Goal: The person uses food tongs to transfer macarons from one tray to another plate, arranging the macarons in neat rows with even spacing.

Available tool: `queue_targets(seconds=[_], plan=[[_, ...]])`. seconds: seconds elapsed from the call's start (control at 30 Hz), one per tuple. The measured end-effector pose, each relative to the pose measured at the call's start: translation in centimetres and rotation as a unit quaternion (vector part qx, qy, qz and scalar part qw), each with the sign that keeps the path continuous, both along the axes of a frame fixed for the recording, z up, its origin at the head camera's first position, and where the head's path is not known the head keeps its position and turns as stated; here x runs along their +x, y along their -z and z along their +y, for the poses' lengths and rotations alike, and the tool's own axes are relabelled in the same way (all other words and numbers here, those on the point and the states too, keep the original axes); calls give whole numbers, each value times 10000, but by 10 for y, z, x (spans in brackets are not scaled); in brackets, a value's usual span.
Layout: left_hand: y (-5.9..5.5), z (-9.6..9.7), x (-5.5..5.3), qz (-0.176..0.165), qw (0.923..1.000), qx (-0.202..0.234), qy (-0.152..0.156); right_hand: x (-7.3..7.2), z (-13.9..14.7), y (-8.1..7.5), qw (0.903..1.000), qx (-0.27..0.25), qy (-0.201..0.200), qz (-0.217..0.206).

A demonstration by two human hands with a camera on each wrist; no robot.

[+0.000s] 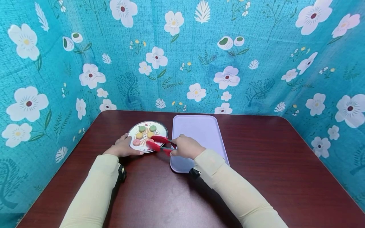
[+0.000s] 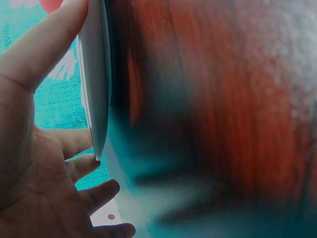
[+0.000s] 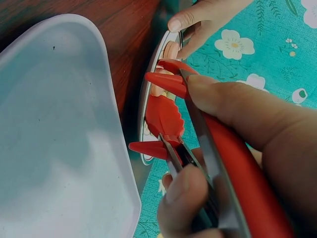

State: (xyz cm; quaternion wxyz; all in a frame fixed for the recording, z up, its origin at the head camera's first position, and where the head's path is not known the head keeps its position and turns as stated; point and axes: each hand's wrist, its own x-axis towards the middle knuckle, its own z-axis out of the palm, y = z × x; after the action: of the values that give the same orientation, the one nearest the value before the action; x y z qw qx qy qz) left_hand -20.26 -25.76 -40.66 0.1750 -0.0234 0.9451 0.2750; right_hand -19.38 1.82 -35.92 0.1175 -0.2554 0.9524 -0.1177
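Note:
A white, dark-rimmed plate point(image 1: 162, 130) holds several macarons in green, yellow and pink. My left hand point(image 1: 122, 146) grips its left side, the thumb at the near rim and the fingers spread along the far left edge. In the left wrist view the plate point(image 2: 94, 84) appears edge-on beside the thumb. My right hand point(image 1: 187, 147) holds red-tipped tongs point(image 1: 154, 146) with metal arms, thumb on one arm and fingers on the other. Their tips reach over the plate from the right, one on each side of a pink macaron point(image 1: 150, 140), which they partly hide.
A pale lilac tray point(image 1: 196, 126) lies just right of the plate, under my right hand and forearm. Both rest on a dark reddish-brown table point(image 1: 256, 152). A teal flowered cloth point(image 1: 182, 63) hangs behind and along the sides.

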Motion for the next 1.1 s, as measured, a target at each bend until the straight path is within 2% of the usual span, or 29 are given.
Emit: queue_targets(seconds=[0.4,0.73,1.1], plan=[[1,1,0,-25,10000,21,-61,2,0,-3,9998,-63,112,-145],[2,-2,-1,80,9999,-87,68,10,10,-7,10000,-18,68,18],[2,0,1,89,9999,-68,92,16,27,-12,9990,-276,288,224]])
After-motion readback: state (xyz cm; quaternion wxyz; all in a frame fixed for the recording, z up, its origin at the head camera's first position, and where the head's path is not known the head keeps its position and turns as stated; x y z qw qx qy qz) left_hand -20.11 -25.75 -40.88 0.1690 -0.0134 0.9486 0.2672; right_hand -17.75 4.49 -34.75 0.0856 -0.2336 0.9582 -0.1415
